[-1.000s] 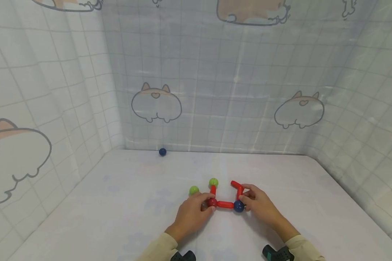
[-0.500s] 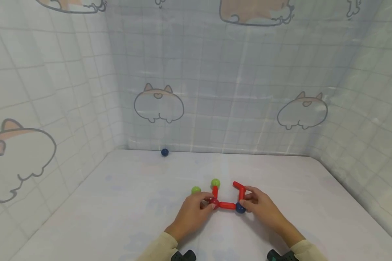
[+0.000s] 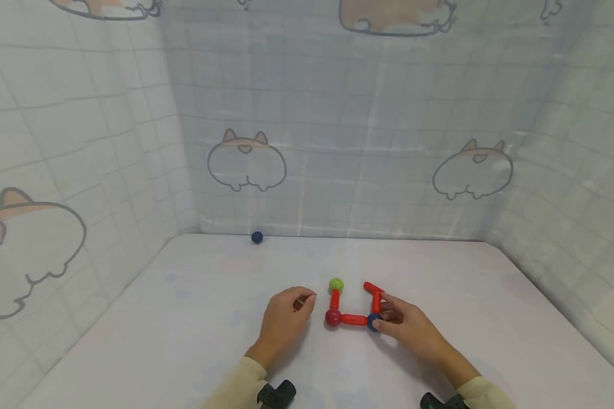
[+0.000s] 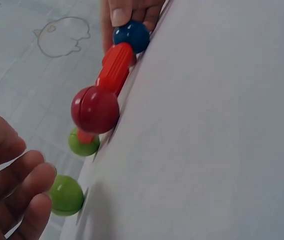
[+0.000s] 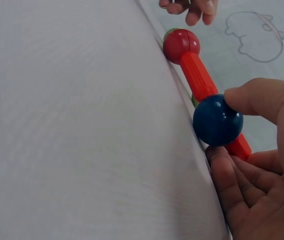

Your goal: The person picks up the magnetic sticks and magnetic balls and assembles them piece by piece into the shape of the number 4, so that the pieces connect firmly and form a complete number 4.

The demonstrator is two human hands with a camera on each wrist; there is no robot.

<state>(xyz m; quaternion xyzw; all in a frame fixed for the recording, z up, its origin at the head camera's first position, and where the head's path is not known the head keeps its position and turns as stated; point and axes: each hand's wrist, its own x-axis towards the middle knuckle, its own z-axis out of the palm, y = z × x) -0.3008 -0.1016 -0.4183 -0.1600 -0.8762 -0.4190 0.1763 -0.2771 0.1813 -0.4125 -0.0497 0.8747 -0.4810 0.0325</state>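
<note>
My right hand (image 3: 414, 329) pinches a blue ball (image 5: 217, 120) between thumb and fingers. A red stick (image 3: 355, 320) joins that ball to a red ball (image 3: 333, 317) on its left. From the red ball another stick (image 3: 335, 299) leads away to a green ball (image 3: 336, 284). Beyond the blue ball stands one more red stick (image 3: 376, 302), with a slanting stick (image 3: 372, 287) at its far end. My left hand (image 3: 285, 321) is apart from the red ball, fingers loosely curled around nothing. Past its fingertips a second green ball (image 4: 66, 195) shows in the left wrist view; in the head view the hand hides it.
A loose blue ball (image 3: 257, 237) lies at the back edge of the white tabletop (image 3: 194, 307). Behind the table hangs a checked curtain (image 3: 337, 142) with dog drawings, and similar sheets close off both sides.
My left hand has let go of the red ball and moved left, now covering the second green ball in the head view. The right hand stays at the blue ball.
</note>
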